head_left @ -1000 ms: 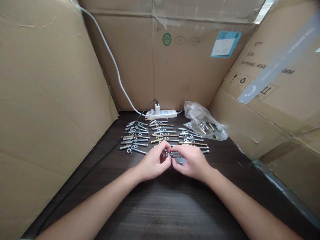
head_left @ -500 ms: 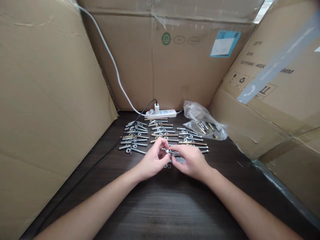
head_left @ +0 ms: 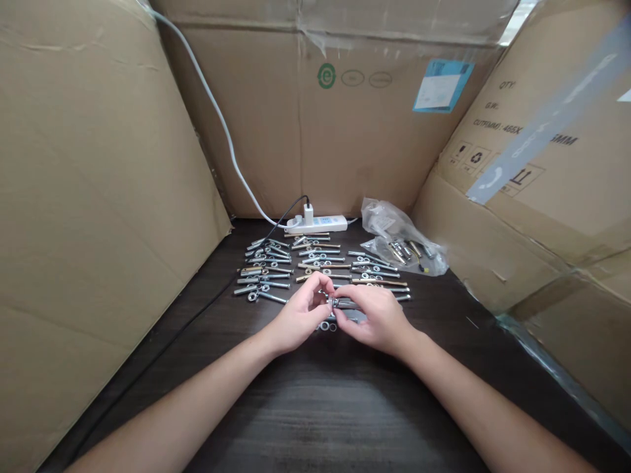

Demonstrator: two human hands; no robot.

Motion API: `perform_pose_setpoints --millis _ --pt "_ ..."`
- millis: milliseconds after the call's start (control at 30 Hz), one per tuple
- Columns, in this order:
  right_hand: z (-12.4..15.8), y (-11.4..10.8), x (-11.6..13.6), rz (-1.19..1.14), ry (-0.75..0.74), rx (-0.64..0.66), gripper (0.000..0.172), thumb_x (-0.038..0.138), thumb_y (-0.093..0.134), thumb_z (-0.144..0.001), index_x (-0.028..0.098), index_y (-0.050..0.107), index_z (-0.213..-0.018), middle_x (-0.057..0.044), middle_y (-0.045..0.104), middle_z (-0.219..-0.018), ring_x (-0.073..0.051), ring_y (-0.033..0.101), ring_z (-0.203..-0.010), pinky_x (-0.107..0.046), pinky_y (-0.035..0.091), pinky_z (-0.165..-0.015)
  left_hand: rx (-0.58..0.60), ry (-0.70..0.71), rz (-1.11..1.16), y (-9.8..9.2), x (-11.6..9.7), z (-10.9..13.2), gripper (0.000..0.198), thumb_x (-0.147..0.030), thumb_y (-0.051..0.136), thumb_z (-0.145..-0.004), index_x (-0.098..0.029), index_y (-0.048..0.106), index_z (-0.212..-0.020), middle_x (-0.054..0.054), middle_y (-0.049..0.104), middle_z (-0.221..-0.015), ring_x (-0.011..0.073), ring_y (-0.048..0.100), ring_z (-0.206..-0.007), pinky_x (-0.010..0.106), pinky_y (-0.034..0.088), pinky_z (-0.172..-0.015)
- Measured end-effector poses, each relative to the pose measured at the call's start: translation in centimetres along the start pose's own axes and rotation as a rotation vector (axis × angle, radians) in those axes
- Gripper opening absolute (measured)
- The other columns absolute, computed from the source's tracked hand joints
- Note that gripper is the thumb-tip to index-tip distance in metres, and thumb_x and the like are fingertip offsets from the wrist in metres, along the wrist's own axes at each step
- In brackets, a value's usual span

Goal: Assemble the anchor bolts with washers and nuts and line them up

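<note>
My left hand (head_left: 300, 318) and my right hand (head_left: 382, 315) meet over the near part of the dark table. Between them is a silvery expansion bolt (head_left: 347, 304), lying roughly level with its shaft under my right fingers. My right hand is closed around it. The left thumb and fingertips pinch the bolt's left end, where a nut (head_left: 330, 301) partly shows; the fingers hide the rest. Just below the fingertips, loose washers (head_left: 325, 326) lie on the table, along with another bolt (head_left: 351, 320) partly covered by my right hand.
Rows of bolts, sleeves, nuts (head_left: 253, 296) and washers spread behind my hands. A clear plastic bag (head_left: 394, 226) with metal parts lies at back right. A white power strip (head_left: 331, 224) with a plug stands against the back cardboard (head_left: 256, 131). A black cable (head_left: 197, 307) crosses at left.
My fingers have shifted slightly around the bolt's left end, and more of its shaft and of the washers below shows. Both hands stay in nearly the same place.
</note>
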State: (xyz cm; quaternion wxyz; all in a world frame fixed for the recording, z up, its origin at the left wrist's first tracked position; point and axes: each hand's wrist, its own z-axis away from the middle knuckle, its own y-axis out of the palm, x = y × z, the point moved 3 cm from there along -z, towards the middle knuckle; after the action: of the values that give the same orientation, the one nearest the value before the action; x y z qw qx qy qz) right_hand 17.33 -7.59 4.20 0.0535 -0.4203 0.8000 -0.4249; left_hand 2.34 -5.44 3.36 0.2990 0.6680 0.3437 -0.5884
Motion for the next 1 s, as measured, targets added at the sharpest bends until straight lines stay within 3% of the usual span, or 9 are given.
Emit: perform_pose_setpoints --millis 367,800,1000 --pt "0.0 -0.2 -0.2 0.015 0.027 -0.049 0.018 0.022 0.059 -0.077 0.021 0.063 -0.094 -0.002 0.071 -0.082 -0.015 0.066 -0.068 -0.025 0.050 -0.068 0.012 -0.050 -0.012 -0.4 0.8 -0.1 0.007 -0.021 0.046 -0.085 -0.018 0.042 -0.090 -0.003 0.047 -0.074 0.0079 0.039 -0.058 0.022 0.033 -0.055" --pt "0.0 -0.5 -0.3 0.001 0.024 -0.073 0.019 0.021 0.057 -0.080 0.020 0.063 -0.098 -0.003 0.072 -0.089 -0.017 0.067 -0.077 -0.029 0.052 -0.074 0.064 -0.084 0.118 -0.1 1.0 -0.3 0.020 -0.038 0.047 -0.089 -0.018 0.044 -0.090 -0.004 0.046 -0.069 0.0069 0.037 -0.054 0.020 0.030 -0.052" --pt "-0.1 -0.7 -0.3 0.002 0.017 -0.083 0.017 0.024 0.057 -0.082 0.020 0.062 -0.097 -0.004 0.072 -0.092 -0.017 0.067 -0.080 -0.029 0.053 -0.075 0.074 -0.076 0.005 -0.1 0.7 -0.3 0.028 -0.039 0.044 -0.091 -0.016 0.047 -0.076 -0.003 0.044 -0.066 0.0085 0.038 -0.057 0.021 0.031 -0.052"
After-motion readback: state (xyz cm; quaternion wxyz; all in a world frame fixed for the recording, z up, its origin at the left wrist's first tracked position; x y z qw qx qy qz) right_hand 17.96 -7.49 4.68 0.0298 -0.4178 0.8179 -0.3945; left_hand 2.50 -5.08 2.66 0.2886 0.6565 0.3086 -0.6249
